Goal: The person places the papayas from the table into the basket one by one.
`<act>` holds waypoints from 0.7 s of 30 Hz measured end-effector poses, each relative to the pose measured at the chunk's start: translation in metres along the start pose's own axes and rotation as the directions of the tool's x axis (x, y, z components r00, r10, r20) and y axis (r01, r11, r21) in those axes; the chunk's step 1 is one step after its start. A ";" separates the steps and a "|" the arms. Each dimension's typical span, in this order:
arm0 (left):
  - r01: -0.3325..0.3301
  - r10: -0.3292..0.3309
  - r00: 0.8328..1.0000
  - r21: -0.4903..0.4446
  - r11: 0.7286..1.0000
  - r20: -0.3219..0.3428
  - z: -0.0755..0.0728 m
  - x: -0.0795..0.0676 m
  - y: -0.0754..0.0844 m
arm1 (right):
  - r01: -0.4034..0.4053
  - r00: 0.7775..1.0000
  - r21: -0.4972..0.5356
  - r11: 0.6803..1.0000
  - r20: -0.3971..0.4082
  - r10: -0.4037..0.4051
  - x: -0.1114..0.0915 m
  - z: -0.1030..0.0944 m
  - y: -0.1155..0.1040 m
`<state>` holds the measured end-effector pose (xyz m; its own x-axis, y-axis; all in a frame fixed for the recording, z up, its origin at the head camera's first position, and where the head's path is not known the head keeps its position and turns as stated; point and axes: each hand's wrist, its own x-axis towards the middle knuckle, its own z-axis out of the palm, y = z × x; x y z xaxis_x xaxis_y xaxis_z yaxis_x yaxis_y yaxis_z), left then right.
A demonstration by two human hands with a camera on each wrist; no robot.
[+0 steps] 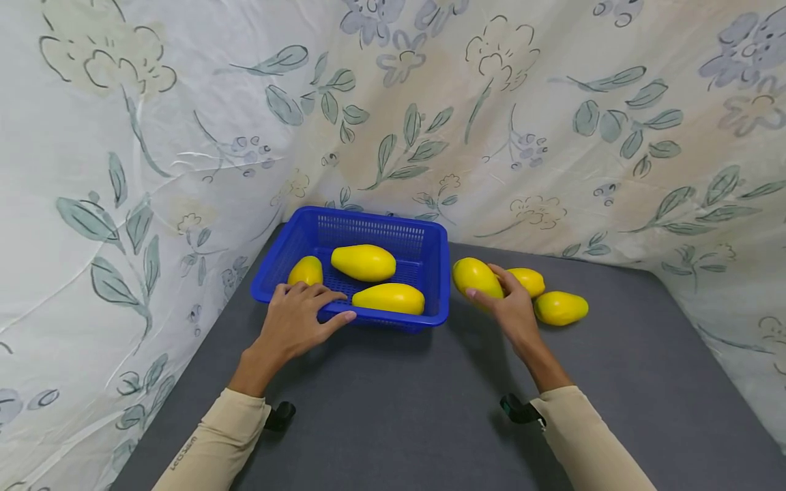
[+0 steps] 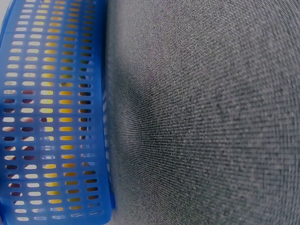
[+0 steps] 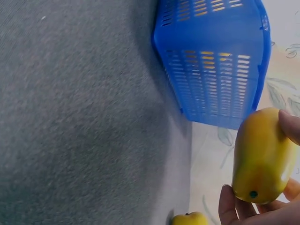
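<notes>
Head view: with right hand (image 1: 513, 303), clamps fruit (image 1: 475, 276) in fingers, just beside basket (image 1: 381, 228); with left hand (image 1: 295, 317), touches basket, unclear if gripping. Could drop fruit by pinching smooth skin loosely.

Held fruit (image 1: 475, 276): smooth yellow oval w/ slight greenish tinge, dark green spot at one end, tilted, gripped in R hand (image 1: 514, 307), just R of basket & raised off bench (image 1: 393, 409). Blue basket (image 1: 437, 273): rect. plastic, slotted walls, upright on bench, L hand (image 1: 299, 319) over near rim. Inside, 3 yellow: L fruit (image 1: 306, 270), partly hidden behind fingers; back fruit (image 1: 364, 262), lying approx. L–R; front fruit (image 1: 389, 299), also approx. L–R, by near wall. On bench, R of basket, 2 more: rear fruit (image 1: 529, 280), partly hidden by hand; outer fruit (image 1: 561, 308), on its side, just beside it.
</notes>
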<state>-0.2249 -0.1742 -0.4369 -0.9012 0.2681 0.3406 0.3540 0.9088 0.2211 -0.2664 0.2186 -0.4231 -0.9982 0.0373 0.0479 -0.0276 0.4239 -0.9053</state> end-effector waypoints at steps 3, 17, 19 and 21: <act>0.001 -0.001 1.000 -0.002 1.000 0.000 0.000 0.000 0.000 | 0.008 1.000 0.007 1.000 -0.007 -0.008 -0.001 0.001 -0.005; 0.013 -0.013 1.000 0.005 1.000 0.021 -0.001 0.000 0.000 | 0.044 0.999 0.072 0.996 -0.009 -0.043 -0.003 0.011 -0.025; 0.014 -0.014 1.000 0.004 1.000 0.020 -0.001 0.001 0.000 | 0.045 0.999 0.079 0.996 -0.006 -0.045 -0.002 0.014 -0.028; 0.015 -0.015 1.000 0.002 1.000 0.019 -0.002 0.001 0.001 | 0.046 0.999 0.079 0.996 -0.001 -0.046 -0.002 0.017 -0.030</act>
<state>-0.2251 -0.1736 -0.4349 -0.9108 0.2608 0.3202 0.3403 0.9131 0.2244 -0.2641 0.1908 -0.4031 -0.9957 0.0187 0.0904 -0.0780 0.3526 -0.9325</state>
